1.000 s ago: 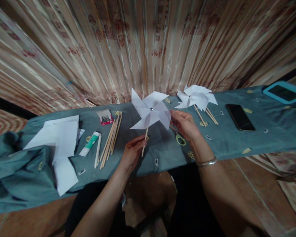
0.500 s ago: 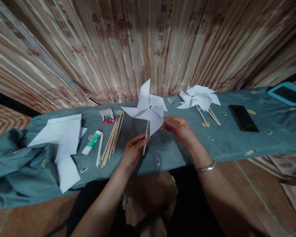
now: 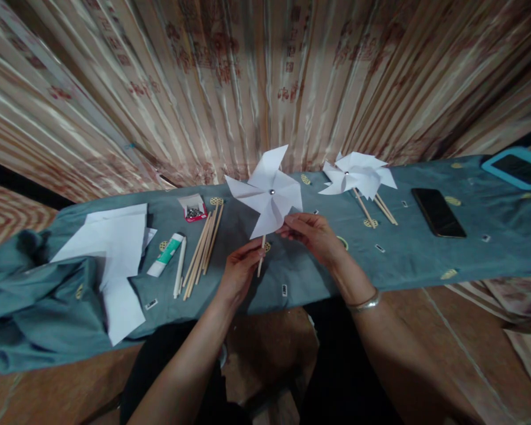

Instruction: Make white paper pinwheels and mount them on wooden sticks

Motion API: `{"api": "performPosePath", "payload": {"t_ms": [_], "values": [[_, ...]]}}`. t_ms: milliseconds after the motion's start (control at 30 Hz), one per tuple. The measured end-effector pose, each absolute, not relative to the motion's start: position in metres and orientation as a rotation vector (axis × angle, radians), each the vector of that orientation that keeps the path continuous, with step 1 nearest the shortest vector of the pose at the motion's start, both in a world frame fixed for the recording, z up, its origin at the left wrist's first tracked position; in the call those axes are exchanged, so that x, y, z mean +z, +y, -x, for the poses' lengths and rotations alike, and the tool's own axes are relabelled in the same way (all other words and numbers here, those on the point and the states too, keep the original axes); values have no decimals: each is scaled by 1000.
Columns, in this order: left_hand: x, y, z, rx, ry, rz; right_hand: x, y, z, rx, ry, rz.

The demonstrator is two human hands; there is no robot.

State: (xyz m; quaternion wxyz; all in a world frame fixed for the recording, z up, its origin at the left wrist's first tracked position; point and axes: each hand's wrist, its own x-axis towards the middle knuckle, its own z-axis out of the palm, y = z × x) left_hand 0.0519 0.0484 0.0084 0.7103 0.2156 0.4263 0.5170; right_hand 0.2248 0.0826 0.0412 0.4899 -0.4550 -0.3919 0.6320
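A white paper pinwheel (image 3: 265,198) with a shiny pin at its centre stands upright over the cloth in front of me. My left hand (image 3: 244,264) is closed around its thin wooden stick, below the blades. At the lower right blade, my right hand (image 3: 308,233) has its fingers pinched together against the paper edge; the fingertips are partly hidden. Farther right lie finished-looking white pinwheels (image 3: 366,171), overlapping, their sticks pointing toward me.
Left of my hands lie several wooden sticks (image 3: 205,254), a white pen (image 3: 180,267), a green-and-white glue tube (image 3: 165,255), a small box of pins (image 3: 193,209) and white paper sheets (image 3: 124,242). A phone (image 3: 438,212) and a blue-framed device (image 3: 517,168) rest on the right.
The pinwheel's blades have turned clockwise about the pin. My right hand has moved slightly left with the blade edge, while my left hand stays on the stick.
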Motion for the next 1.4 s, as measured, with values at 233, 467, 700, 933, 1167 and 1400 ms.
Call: {"api": "performPosePath", "payload": {"t_ms": [233,467,700,933,1167,1400], "values": [[8,48,-51,1143,944,-498,39,77,-214,1510,-1046,1107],[10,48,-49,1139,971,-489,46,79,-232,1288,-935,1119],[7,46,-50,1110,977,-494,35,94,-259,859,-812,1253],[5,44,-54,1069,998,-489,34,101,-252,1102,-722,1173],[4,44,-55,1070,997,-460,38,101,-251,1159,-719,1151],[5,44,-55,1072,1002,-477,41,94,-250,1213,-766,1159]]}}
